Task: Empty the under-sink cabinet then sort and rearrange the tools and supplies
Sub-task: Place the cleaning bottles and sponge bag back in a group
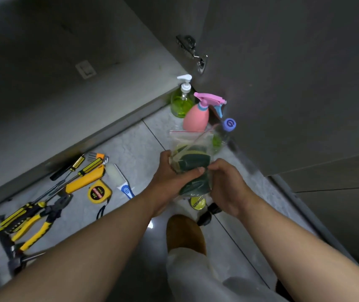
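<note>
Both hands hold a clear zip bag (pixel 192 162) of green scouring pads above the floor (pixel 135 144): the left hand (pixel 170 177) wraps its side with the thumb pressed across, and the right hand (pixel 226 182) pinches its lower edge, probably to steady it for sorting. Bottles (pixel 196 114) stand grouped at 12 o'clock from the bag by the open cabinet door (pixel 294 83). Tools (pixel 50 201) lie together at 9 o'clock, so like seems kept with like.

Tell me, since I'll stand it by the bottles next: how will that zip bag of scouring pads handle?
The zip bag probably feels light and squashy: both hands dent it. Its thin clear plastic looks floppy, so it will likely slump rather than stand. The film may be a little slippery.
</note>
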### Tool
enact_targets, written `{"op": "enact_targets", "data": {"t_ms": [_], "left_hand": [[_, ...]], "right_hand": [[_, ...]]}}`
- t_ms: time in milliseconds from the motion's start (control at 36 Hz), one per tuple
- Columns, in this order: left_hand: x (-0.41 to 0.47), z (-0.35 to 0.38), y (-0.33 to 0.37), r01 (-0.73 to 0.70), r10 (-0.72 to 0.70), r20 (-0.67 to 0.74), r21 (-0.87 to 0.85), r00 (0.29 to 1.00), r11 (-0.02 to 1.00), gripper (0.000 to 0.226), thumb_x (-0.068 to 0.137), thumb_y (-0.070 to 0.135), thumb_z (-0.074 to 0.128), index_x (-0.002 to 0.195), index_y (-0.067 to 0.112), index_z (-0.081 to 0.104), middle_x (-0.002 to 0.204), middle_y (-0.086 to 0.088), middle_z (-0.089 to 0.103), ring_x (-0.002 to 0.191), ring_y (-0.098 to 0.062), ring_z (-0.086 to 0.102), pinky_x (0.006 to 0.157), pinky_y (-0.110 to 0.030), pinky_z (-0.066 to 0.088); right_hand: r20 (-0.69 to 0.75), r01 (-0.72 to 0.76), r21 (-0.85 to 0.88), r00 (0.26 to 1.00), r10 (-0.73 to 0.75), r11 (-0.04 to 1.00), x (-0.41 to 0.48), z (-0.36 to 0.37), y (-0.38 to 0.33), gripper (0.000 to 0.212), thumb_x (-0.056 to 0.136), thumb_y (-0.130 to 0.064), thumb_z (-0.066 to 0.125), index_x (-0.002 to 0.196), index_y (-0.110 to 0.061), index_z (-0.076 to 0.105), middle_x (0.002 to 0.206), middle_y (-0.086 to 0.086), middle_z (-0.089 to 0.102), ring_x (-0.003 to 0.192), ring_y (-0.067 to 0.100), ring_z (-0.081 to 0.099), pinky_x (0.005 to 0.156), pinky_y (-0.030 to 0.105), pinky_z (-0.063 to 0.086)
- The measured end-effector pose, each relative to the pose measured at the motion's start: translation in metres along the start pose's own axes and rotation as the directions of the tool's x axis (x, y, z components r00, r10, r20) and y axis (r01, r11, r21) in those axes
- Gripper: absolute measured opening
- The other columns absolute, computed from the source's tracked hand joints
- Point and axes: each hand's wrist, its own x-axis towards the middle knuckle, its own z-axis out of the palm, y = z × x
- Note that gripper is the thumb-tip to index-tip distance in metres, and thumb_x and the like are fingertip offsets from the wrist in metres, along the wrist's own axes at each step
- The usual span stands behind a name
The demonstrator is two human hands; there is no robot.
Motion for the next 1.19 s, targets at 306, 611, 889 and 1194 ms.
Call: {"op": "enact_targets", "data": {"t_ms": [306,611,889,1194], "left_hand": [[-0.005,-0.012,-0.003,-0.136,0.137,0.014,0.231,0.99,0.963,0.118,0.054,0.037,0.096,0.146,0.04,0.022,0.14,0.003,0.05,0.124,-0.013,0.058,0.1,-0.036,0.056],[-0.019,-0.034,0.003,-0.04,0.028,0.161,0.07,0.987,0.997,0.099,0.064,0.06,0.086,0.143,0.06,0.027,0.126,0.032,0.055,0.112,0.004,0.064,0.091,-0.025,0.058],[-0.007,-0.038,-0.009,-0.076,0.103,-0.146,0.178,0.984,0.981,0.058,0.086,0.045,0.077,0.133,0.041,0.044,0.117,0.021,0.064,0.1,0.011,0.062,0.071,-0.002,0.048],[0.001,-0.043,-0.017,-0.002,0.032,-0.297,0.1,0.954,0.995,0.059,0.081,0.033,0.081,0.126,0.04,0.044,0.114,0.01,0.065,0.102,-0.011,0.067,0.09,-0.04,0.06]], "right_hand": [[0.035,0.088,-0.139,0.996,-0.083,0.986,0.009,0.023,0.004,0.061,0.089,-0.039,0.074,0.142,-0.031,0.046,0.129,0.007,0.068,0.119,0.027,0.066,0.101,0.051,0.051],[-0.226,-0.101,0.02,0.969,0.103,0.995,0.024,0.045,0.002,0.054,0.1,-0.056,0.046,0.121,-0.012,0.069,0.113,0.015,0.074,0.104,0.033,0.072,0.094,0.047,0.057],[-0.214,0.004,0.214,0.976,0.042,0.977,0.026,0.05,0.003,0.071,0.093,-0.072,0.04,0.136,-0.018,0.061,0.135,0.008,0.064,0.125,0.026,0.061,0.11,0.051,0.044],[-0.194,0.147,-0.197,0.963,-0.186,0.969,0.015,0.047,0.046,0.043,0.085,-0.034,0.076,0.119,-0.011,0.064,0.11,0.01,0.075,0.105,0.027,0.072,0.086,0.038,0.06]]}}
